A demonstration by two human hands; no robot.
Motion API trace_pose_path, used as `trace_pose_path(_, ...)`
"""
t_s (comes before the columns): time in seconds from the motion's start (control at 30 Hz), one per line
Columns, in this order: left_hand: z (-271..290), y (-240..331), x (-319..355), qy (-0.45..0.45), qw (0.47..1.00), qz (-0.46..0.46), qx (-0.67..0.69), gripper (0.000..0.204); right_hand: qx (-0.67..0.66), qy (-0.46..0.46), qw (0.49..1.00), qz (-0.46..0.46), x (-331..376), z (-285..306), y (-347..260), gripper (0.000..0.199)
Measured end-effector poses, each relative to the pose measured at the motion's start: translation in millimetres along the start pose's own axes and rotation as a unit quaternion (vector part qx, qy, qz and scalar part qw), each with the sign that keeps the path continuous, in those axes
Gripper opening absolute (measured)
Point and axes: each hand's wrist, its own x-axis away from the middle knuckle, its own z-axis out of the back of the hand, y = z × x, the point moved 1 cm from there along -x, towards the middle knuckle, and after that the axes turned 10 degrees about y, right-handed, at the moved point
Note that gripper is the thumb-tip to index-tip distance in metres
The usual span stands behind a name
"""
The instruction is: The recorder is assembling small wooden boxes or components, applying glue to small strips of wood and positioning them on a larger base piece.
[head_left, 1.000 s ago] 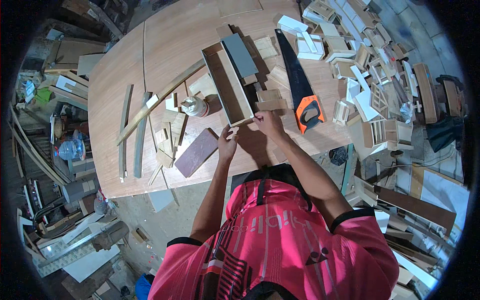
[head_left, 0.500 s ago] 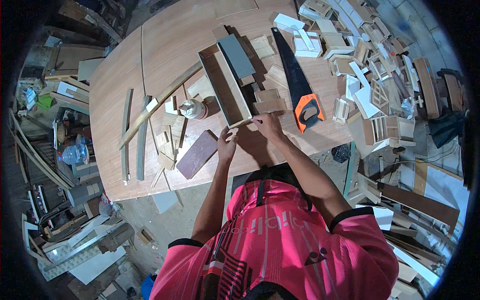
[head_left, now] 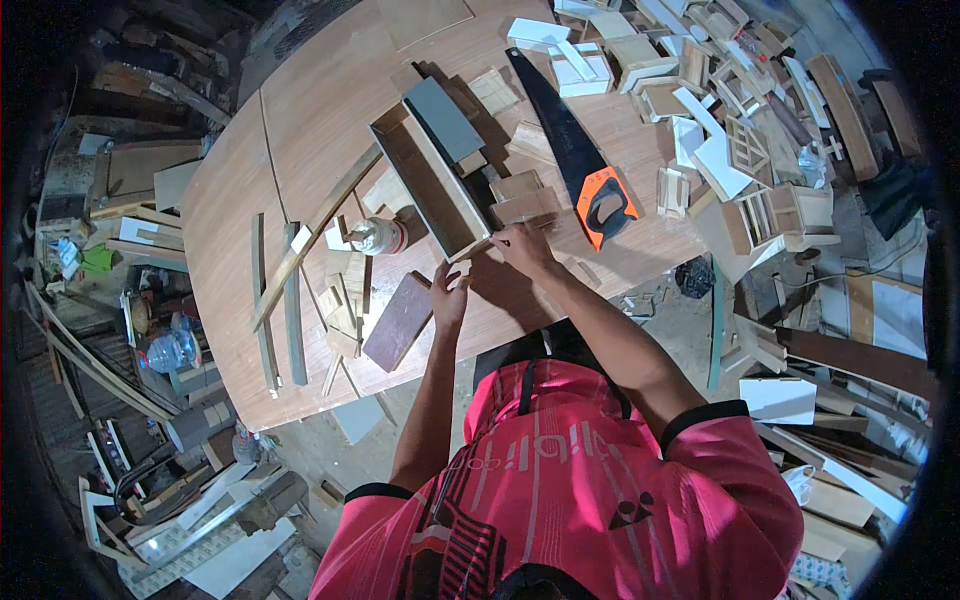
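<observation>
A long, shallow, open wooden box [head_left: 432, 190] lies slanted on the table, its near end toward me. At that end's right corner, my right hand [head_left: 522, 247] is closed with its fingertips on the box's edge. My left hand [head_left: 450, 290] is at the near left corner, fingers curled together. A small pale bit shows at its fingertips; I cannot tell whether it is held or part of the box. A grey board [head_left: 443, 115] lies along the box's right side. Left of my left hand rests a flat purplish-brown block [head_left: 398, 322].
On the table [head_left: 330, 110] stand a white glue-like bottle [head_left: 378, 236] and several wood strips, one long strip [head_left: 320, 235] slanting toward the box. A handsaw [head_left: 575, 140] with an orange handle lies to the right. Small wooden pieces [head_left: 690, 150] crowd the far right; scrap boards [head_left: 850, 350] fill the floor.
The whole view has shifted and turned slightly. Both hands stay at the near end of the box, with only small finger movements.
</observation>
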Motion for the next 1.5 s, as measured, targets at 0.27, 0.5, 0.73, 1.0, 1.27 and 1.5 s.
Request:
trace_pose_path(0.27, 3.2, 1.8, 0.9, -0.004, 1.0, -0.005, -0.002, 0.056, -0.007, -0.004, 1.0, 0.015, 1.3, -1.9, -1.5, 0.018)
trace_pose_path(0.5, 0.5, 2.0, 1.9, -0.006, 1.0, -0.015, -0.006, 0.054, -0.001, -0.009, 1.0, 0.005, 3.2, -2.1, 4.1, 0.021)
trace_pose_path(0.73, 2.5, -26.5, 2.2, -0.021, 1.0, -0.011, -0.004, 0.048, 0.004, -0.019, 1.0, -0.021, 16.0, 23.4, 14.8, 0.016)
trace_pose_path(1.0, 7.7, -56.7, 27.2, -0.084, 0.996, -0.034, -0.02, 0.031, -0.08, 0.299, 0.943, -0.121, 53.7, 115.7, 106.4, 0.013)
trace_pose_path(1.27, -1.7, -62.1, 41.5, -0.086, 0.986, -0.14, -0.035, 0.032, 0.048, 0.126, 0.859, -0.494, 26.9, 120.7, 165.0, 0.083)
trace_pose_path(1.5, -57.1, 27.8, 77.1, -0.223, 0.913, -0.341, -0.021, 0.049, -0.034, 0.277, 0.833, -0.478, 25.2, 107.7, 204.3, 0.074)
